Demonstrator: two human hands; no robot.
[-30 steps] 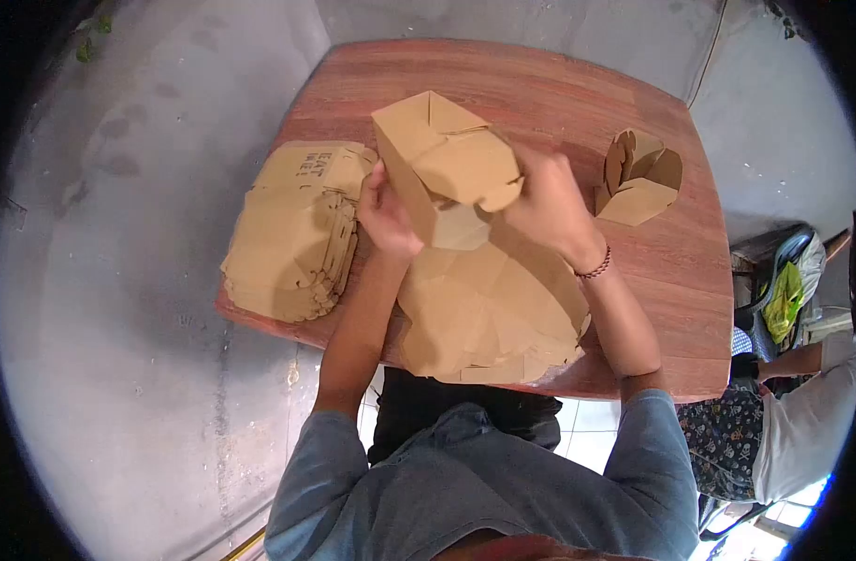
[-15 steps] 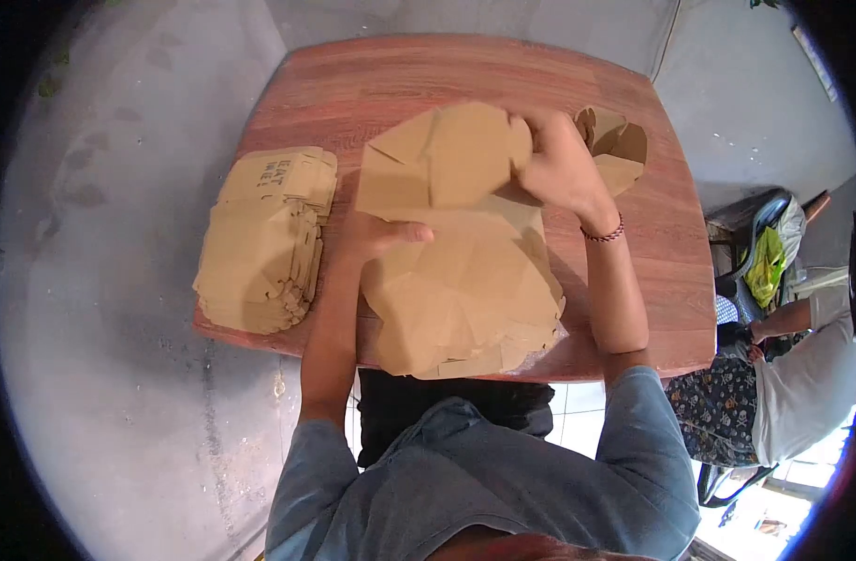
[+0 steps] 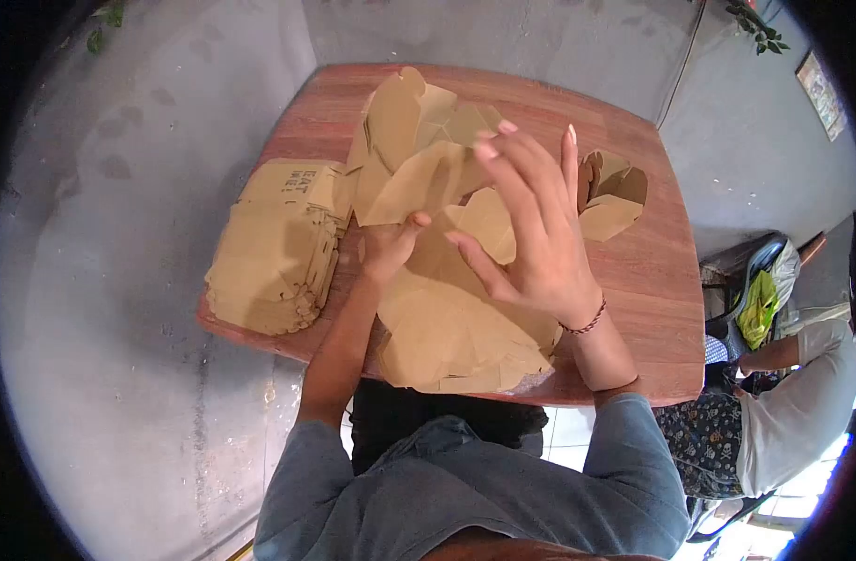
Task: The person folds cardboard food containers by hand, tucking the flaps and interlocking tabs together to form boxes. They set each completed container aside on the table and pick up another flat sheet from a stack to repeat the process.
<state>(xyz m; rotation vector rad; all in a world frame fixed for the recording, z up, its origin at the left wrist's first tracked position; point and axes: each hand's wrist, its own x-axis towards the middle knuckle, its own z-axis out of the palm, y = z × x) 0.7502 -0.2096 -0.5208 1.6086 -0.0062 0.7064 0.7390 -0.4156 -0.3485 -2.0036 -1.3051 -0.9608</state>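
Observation:
A partly folded brown cardboard takeaway box [image 3: 391, 192] is over the middle of the table, its flaps standing up at several angles. My left hand [image 3: 391, 247] grips its near edge, thumb on top and the other fingers mostly hidden. To the right of the box my right hand [image 3: 545, 243] is raised with fingers spread and nothing in it. Beneath both hands lies a pile of flat cardboard box blanks [image 3: 465, 327], close to the table's front edge.
At the left of the wooden table [image 3: 634, 309] sits a tall stack of folded cardboard [image 3: 274, 248] with dark printing. A formed open box [image 3: 610, 215] stands at the right. Walls border the table's left and back. Another person [image 3: 793, 402] is at the far right.
My right hand has let go of the cardboard and opened, coming nearer the camera. The box has shifted up and left, and its flaps now stand more upright.

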